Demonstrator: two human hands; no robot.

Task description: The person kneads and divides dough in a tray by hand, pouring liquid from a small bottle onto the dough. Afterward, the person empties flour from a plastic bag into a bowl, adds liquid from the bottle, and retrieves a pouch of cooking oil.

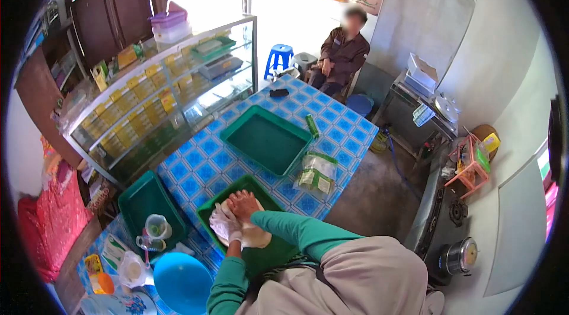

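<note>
A pale slab of dough (256,235) lies in a green tray (261,184) at the near edge of the table. My left hand (225,224), in a thin whitish glove, rests on the dough with its fingers stretched forward. Beside it, my right hand (243,205) looks bare and presses on the dough's far part, fingers spread. Neither hand grips anything. My forearms and the tray's near side partly overlap in view, so some of the dough's edge is hidden.
Another green tray (267,137) lies farther back, near a plastic packet (316,174). At left are a third tray (142,199), a clear measuring cup (157,226) and a blue bowl (182,284). A person (344,54) sits beyond the table, near a glass display case (166,90).
</note>
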